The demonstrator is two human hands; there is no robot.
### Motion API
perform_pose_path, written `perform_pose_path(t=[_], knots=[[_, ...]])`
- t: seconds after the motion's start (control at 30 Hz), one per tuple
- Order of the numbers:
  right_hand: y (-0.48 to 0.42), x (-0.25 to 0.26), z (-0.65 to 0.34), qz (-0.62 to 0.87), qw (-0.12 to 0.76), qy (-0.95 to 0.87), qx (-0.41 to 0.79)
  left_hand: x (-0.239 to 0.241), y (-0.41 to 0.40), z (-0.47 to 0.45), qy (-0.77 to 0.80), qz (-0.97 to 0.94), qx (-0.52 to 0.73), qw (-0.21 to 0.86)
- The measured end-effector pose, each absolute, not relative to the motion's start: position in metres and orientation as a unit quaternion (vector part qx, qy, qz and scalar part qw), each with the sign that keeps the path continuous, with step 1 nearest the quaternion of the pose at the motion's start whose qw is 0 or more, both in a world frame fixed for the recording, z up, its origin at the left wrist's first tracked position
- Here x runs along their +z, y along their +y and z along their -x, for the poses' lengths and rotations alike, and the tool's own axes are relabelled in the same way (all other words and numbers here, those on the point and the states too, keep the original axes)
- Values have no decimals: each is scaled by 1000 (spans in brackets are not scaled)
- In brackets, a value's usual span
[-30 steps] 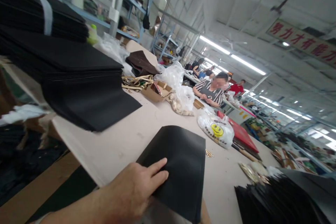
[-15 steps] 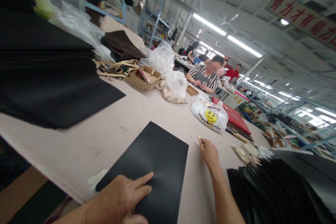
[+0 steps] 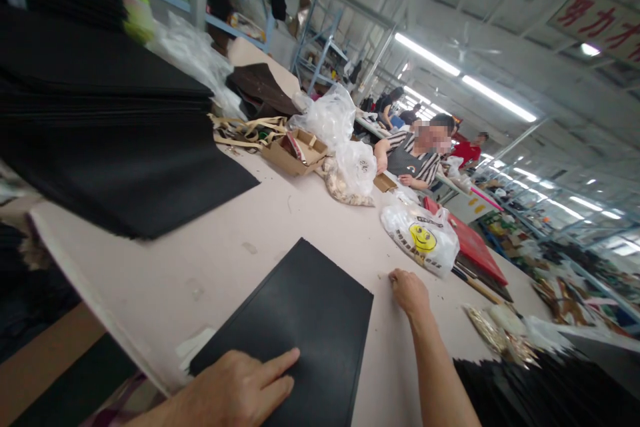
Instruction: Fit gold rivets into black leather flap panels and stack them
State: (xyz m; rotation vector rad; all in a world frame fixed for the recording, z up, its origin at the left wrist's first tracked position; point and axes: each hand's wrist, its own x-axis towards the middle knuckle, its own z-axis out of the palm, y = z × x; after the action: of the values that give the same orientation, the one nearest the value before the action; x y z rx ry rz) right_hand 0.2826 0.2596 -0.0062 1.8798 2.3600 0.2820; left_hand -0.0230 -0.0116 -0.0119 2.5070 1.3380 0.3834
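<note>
A black rectangular leather-like panel [image 3: 325,313] lies flat on the pale table in front of me, a stitched or creased line running along its edges. On its lower part rests my left hand [image 3: 245,383], with the index and middle fingers stretched out over the surface. To the right of the panel, my right hand [image 3: 411,292] is low at the tabletop, its fingers closed together. Whatever is in those fingertips is hidden. Beyond the right hand sits a white plastic bag [image 3: 423,237] with a yellow smiling face.
A tall stack of black sheets [image 3: 125,167] stands at the left, more black pieces [image 3: 545,387] at the lower right. Packets of gold-coloured bits [image 3: 493,330], a red folder-like item [image 3: 475,243] and an open cardboard box [image 3: 295,153] lie about. A co-worker [image 3: 415,153] sits across the table.
The view has turned left. A small gold-coloured metal piece showed at my right fingertips before; now it is out of sight. My left hand stays on the panel.
</note>
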Motion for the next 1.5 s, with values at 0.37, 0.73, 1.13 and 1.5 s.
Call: perform_pose_path(t=[0.37,0.73,1.13,1.5], knots=[[214,8,-288,-646,0,761,58,-28,-13,22,434,-872,211,80],[66,-7,-180,-515,-169,736,-406,-40,-14,22,416,-862,288,47],[74,-1,-158,-516,-55,792,-321,-40,-14,22,420,-868,266,20],[102,2,-147,-574,59,667,-471,-39,-15,24,425,-871,244,32]])
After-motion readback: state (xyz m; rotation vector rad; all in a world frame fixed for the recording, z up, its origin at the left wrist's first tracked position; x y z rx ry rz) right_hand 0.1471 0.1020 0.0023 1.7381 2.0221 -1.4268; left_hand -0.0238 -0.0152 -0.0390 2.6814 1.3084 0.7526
